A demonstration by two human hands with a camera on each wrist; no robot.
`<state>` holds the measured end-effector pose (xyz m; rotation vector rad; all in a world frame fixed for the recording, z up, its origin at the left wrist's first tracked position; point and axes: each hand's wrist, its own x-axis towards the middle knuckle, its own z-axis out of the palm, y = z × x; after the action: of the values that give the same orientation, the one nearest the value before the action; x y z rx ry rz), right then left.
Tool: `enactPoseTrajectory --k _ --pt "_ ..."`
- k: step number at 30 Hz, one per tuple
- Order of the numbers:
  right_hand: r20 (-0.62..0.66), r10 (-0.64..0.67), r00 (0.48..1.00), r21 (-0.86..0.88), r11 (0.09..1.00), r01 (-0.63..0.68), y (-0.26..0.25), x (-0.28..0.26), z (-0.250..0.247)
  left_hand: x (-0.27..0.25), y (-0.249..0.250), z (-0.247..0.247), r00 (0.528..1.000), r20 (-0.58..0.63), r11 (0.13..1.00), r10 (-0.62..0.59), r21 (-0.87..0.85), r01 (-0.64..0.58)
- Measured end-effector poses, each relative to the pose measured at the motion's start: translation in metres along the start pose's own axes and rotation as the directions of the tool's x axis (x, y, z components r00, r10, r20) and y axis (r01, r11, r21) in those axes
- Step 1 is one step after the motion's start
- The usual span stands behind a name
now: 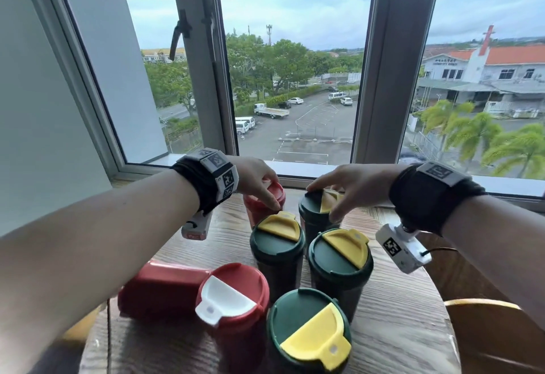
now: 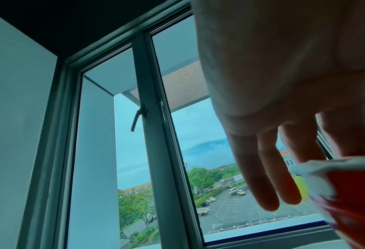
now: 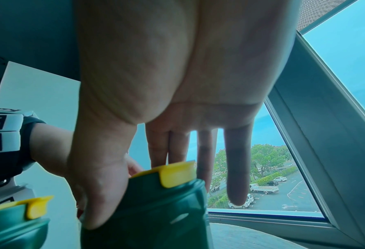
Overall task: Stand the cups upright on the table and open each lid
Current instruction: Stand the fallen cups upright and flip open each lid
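Several lidded cups crowd a round wooden table (image 1: pixel 398 329). My left hand (image 1: pixel 269 193) grips the far red cup (image 1: pixel 256 211) from above, thumb on its near rim; in the left wrist view its white flap and red wall (image 2: pixel 358 193) sit under my fingers (image 2: pixel 262 185). My right hand (image 1: pixel 324 202) holds the far green cup (image 1: pixel 312 226) by its lid, whose yellow flap (image 3: pixel 175 173) stands raised, with my thumb (image 3: pixel 100 193) on the cup's side (image 3: pixel 156 210). Three green cups (image 1: pixel 277 244) (image 1: pixel 339 255) (image 1: pixel 309 329) and a red one (image 1: pixel 233 300) stand upright. Another red cup (image 1: pixel 159 288) lies on its side.
A window sill (image 1: pixel 309 167) and window frame (image 1: pixel 383 78) run just behind the far cups. A wooden chair back (image 1: pixel 486 308) stands beside the table on the right. Bare tabletop shows at the right and front left of the cups.
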<state>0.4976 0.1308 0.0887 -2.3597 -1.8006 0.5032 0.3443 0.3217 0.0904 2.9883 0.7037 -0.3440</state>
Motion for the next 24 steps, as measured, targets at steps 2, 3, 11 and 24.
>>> enactPoseTrajectory --k 2,3,11,24 --pt "0.008 0.004 1.0 -0.014 1.0 -0.004 -0.002 0.0 0.0 -0.01 -0.008 -0.004 1.0 0.015 1.0 -0.01 -0.002 0.01" --pt "0.011 0.003 1.0 -0.024 1.0 -0.003 -0.003 -0.001 0.0 -0.016 -0.012 -0.007 1.0 0.011 1.0 -0.016 -0.008 0.016" --pt "0.038 0.004 0.999 -0.102 0.995 0.0 -0.011 -0.007 -0.003 -0.112 -0.063 0.008 0.989 0.008 0.979 -0.146 -0.145 0.145" --pt "0.056 0.029 0.998 -0.245 0.969 -0.014 -0.03 -0.013 -0.001 -0.199 -0.126 0.129 0.936 0.171 0.832 -0.308 -0.429 0.352"
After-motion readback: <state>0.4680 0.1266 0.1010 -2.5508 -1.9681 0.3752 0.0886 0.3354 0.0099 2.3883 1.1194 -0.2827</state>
